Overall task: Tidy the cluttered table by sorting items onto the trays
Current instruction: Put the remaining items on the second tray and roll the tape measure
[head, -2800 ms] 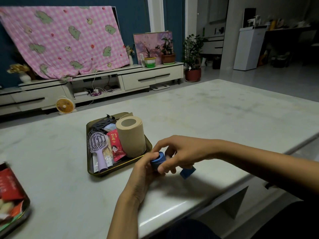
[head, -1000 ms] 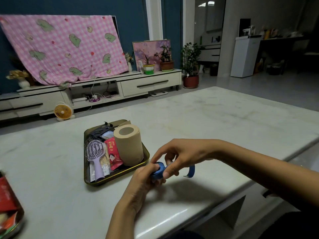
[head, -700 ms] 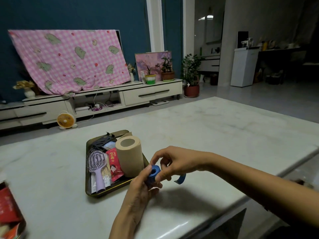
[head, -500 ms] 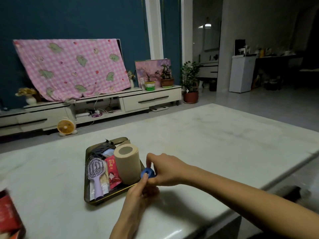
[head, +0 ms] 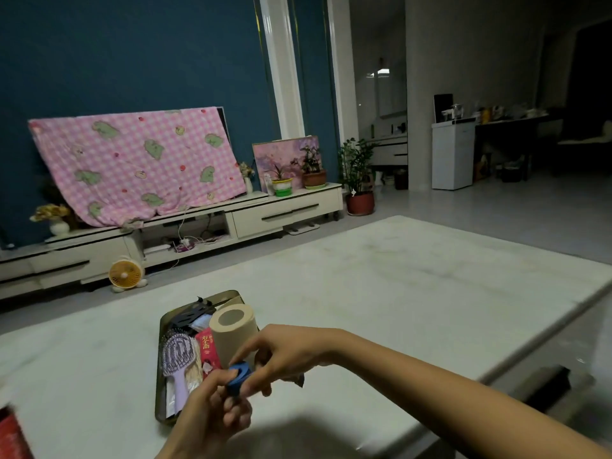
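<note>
**Blue roll clamped between 2 hands**

The blue tape roll is over the table, by the tray's near right corner. The left hand grips it from below, fingers curled; the right hand pinches its top.

I see a matt paper roll and plastic hairbrush inside the glossy tray, with a smooth stone-like table beneath.

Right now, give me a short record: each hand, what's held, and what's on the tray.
left hand: fingers curled round the blue tape roll
right hand: pinches the same roll from above
roll position: at the near edge of the tray, in front of the paper roll
tray contents: paper roll, hairbrush, red packet, black clip
</note>
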A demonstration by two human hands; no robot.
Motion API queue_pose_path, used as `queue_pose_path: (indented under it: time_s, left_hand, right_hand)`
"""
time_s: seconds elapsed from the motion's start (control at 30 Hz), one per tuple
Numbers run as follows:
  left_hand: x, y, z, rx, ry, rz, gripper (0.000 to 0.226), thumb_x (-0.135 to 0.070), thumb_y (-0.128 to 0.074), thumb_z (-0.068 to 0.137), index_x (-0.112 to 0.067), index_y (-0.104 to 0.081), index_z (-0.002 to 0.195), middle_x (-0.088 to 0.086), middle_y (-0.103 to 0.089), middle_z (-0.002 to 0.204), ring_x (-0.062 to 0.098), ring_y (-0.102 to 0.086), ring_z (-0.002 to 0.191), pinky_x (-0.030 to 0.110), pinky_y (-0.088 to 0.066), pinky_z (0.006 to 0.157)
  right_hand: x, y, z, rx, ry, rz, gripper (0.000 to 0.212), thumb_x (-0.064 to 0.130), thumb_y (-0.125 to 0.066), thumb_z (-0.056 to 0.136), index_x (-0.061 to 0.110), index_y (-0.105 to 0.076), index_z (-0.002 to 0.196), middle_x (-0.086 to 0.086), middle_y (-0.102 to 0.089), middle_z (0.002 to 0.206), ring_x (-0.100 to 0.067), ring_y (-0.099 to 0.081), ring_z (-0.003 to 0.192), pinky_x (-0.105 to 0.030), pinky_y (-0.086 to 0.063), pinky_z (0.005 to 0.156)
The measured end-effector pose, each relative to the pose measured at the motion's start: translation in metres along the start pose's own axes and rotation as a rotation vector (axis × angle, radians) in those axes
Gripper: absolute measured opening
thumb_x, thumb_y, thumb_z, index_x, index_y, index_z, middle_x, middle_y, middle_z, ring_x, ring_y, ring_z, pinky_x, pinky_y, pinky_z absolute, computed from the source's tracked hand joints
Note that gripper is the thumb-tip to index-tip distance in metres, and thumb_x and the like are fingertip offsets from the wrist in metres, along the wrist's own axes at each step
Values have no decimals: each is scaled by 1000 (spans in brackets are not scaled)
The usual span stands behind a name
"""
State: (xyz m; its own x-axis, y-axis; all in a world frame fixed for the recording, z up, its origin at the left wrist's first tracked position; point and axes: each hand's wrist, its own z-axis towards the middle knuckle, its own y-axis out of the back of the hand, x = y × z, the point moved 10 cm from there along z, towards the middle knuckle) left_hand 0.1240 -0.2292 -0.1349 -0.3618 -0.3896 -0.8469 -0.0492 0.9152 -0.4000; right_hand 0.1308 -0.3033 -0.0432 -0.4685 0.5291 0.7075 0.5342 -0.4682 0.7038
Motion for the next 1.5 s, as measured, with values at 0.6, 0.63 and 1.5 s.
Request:
queue_pose_path:
  time_s: [0.6, 0.63, 1.5]
  left_hand:
    - [-42, -14, -31, 113, -161, 537, 28, -40, -63, 80, -13, -72, 81, 8, -66, 64, 14, -56, 50, 27, -49, 54]
    - [-40, -16, -33, 174, -131, 550, 29, -43, -65, 77, -15, -74, 81, 7, -63, 63, 12, -53, 49, 25, -48, 54]
    - [-22, -15, -31, 169, 6, 605, 34, -38, -52, 89, -9, -70, 89, 9, -65, 67, 15, -59, 57, 19, -47, 54]
  right_hand:
    - [27, 7, -18, -109, 143, 0, 38, 24, -70, 82, 4, -58, 112, 7, -59, 72, 1, -54, 47, -15, -43, 44]
    - [28, 4, -19, -80, 152, 42, 37, 21, -70, 83, 2, -58, 112, 10, -58, 66, 2, -53, 43, -13, -40, 40]
    - [-5, -6, -11, -47, 7, 284, 31, -3, -69, 78, 1, -60, 108, -1, -59, 83, -10, -56, 69, -18, -49, 63]
